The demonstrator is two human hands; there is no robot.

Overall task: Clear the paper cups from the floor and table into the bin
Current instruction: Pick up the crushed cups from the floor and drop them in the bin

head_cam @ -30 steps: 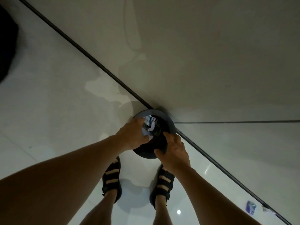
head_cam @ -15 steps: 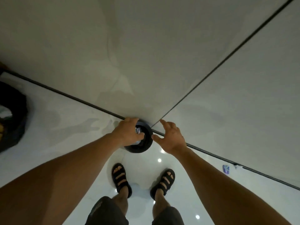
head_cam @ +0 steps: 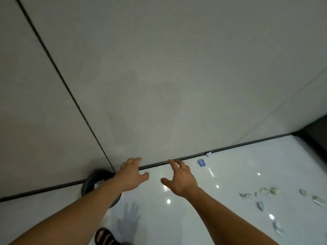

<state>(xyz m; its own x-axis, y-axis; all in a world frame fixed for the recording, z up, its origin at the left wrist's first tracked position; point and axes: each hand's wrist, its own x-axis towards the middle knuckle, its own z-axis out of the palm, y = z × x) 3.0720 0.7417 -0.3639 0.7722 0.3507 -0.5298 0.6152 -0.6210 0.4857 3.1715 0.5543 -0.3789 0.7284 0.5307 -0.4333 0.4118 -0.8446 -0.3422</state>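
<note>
Mostly undone: left hand point(head_cam: 131, 175), right hand point(head_cam: 180, 177) spread wide, empty; bin point(head_cam: 92, 181) at 8 o'clock; many paper cups point(head_cam: 265, 191) on floor point(head_cam: 194, 220), 4 o'clock.

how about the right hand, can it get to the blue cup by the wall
Probably yes: the right hand is open and empty, and only bare floor lies between it and the blue cup; a lean down seems needed.
</note>
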